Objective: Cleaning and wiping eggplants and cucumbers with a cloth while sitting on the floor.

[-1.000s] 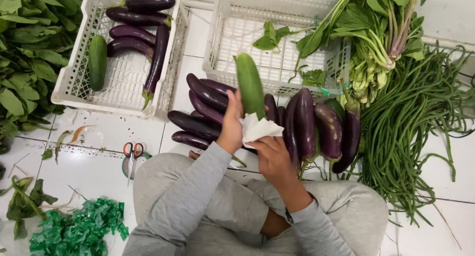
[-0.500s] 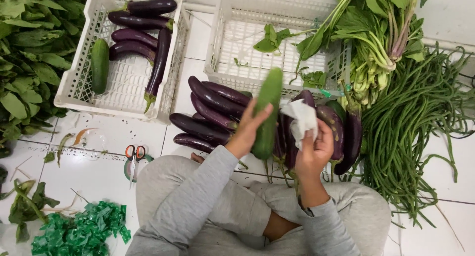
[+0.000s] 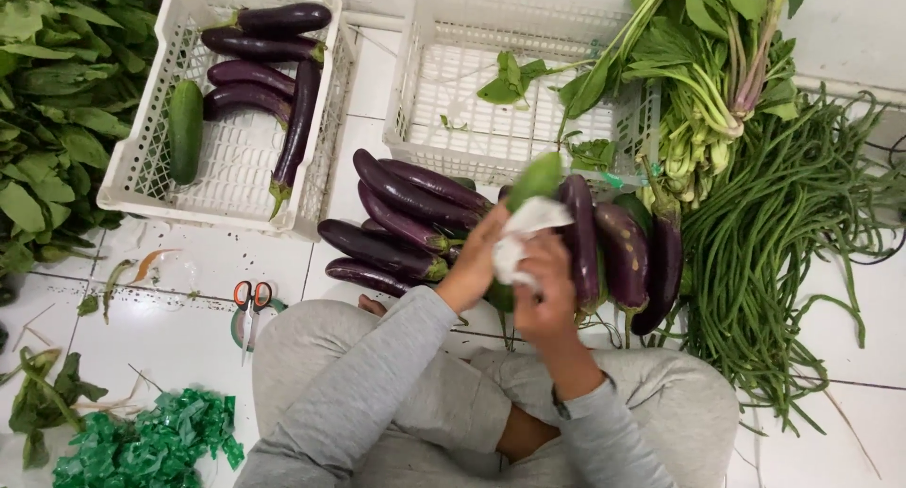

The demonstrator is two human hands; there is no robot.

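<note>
My left hand [image 3: 475, 260] grips a green cucumber [image 3: 534, 179] that tilts up and to the right, above my lap. My right hand [image 3: 545, 285] presses a crumpled white cloth [image 3: 521, 229] against the cucumber's middle. Both hands sit over a pile of purple eggplants [image 3: 401, 214] on the white tiled floor. The cucumber's lower end is hidden behind my hands.
A white crate [image 3: 142, 181] at the upper left holds several eggplants and one cucumber [image 3: 185, 131]. A second white crate [image 3: 444, 148] holds a few leaves. Long green beans [image 3: 783, 243] lie at the right, leafy greens [image 3: 47, 120] at the left, scissors [image 3: 251, 304] and green plastic scraps [image 3: 151, 441] by my knee.
My right hand with the cloth has moved left onto the cucumber, where half a second ago it was held apart. The cucumber has stayed tilted to the right.
</note>
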